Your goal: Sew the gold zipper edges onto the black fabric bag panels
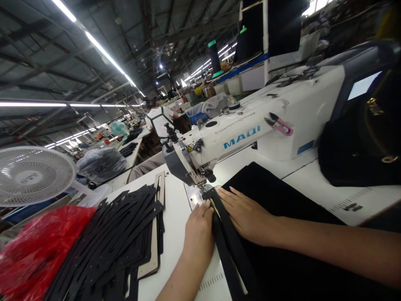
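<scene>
A white MAQI sewing machine (250, 129) stands on a white table (175, 217). Under its presser foot (200, 177) runs a black zipper strip (228, 242) with gold teeth, lying on a large black fabric piece (282, 200). My left hand (199, 228) rests to the left of the strip, its fingers curled and their tips pressed on the strip's edge near the foot. My right hand (247, 213) lies flat on the black fabric to the right of the zipper, with its fingers stretched toward the needle.
A stack of black cut-out frames (125, 234) lies at the left, beside a red plastic bag (34, 246) and a white fan (31, 173). Pink thread snips (280, 124) sit on the machine. A black handbag (363, 142) stands at right. Another person (159, 119) works behind.
</scene>
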Demonstrator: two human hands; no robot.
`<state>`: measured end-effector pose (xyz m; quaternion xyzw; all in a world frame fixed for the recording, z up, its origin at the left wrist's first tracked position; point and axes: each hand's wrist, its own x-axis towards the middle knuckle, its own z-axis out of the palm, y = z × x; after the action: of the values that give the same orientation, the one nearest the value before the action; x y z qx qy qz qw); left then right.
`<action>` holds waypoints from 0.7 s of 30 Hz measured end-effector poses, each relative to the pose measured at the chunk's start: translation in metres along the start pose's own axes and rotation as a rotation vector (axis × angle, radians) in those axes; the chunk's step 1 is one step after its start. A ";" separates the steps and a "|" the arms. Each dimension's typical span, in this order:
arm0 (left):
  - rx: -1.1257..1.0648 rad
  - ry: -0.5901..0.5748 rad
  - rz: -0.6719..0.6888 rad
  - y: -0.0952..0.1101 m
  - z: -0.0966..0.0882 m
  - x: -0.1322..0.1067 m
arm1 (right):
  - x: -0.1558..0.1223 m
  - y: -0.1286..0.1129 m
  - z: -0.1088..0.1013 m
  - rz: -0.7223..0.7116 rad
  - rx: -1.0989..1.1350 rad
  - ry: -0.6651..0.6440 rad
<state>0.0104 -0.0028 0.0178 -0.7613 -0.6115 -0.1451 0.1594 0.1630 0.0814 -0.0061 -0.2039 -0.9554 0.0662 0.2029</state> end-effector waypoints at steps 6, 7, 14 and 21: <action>0.056 0.034 0.063 -0.008 0.008 -0.003 | 0.000 0.000 0.006 -0.007 -0.026 0.028; 0.070 0.047 0.079 -0.009 0.011 -0.004 | 0.000 -0.001 0.006 -0.001 -0.025 0.038; 0.144 0.046 0.109 -0.016 0.018 -0.009 | 0.005 -0.003 -0.011 0.040 0.098 -0.073; 0.191 0.051 0.329 -0.049 0.026 -0.011 | 0.007 0.007 -0.009 0.055 0.283 -0.118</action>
<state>-0.0392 0.0082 -0.0066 -0.8286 -0.4855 -0.0777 0.2679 0.1628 0.0912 0.0028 -0.1950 -0.9409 0.2174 0.1714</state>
